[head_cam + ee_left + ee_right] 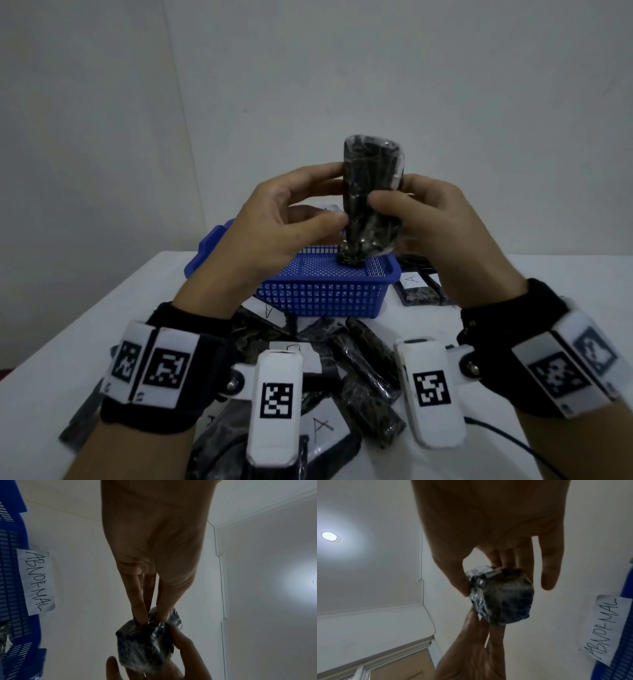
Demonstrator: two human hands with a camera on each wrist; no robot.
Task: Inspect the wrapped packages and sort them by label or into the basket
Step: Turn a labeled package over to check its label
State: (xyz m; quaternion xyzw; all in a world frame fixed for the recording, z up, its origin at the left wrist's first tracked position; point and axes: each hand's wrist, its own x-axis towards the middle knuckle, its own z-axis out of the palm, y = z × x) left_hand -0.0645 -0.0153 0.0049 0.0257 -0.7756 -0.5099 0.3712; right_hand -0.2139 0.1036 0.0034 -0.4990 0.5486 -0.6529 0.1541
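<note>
Pkg [351,255] upright in basket [322,291]

The room is dim and bluish-grey. In both wrist views a round ceiling lamp [329,536] throws a soft glare patch, and the hands read as dark, backlit shapes against the pale wall. The film on the held package [371,202] catches small glints. The head view is soft, with straight lines bowing near its edges; the packages at its lower left blur. The table [113,318] looks flat white, with faint shadows.
</note>
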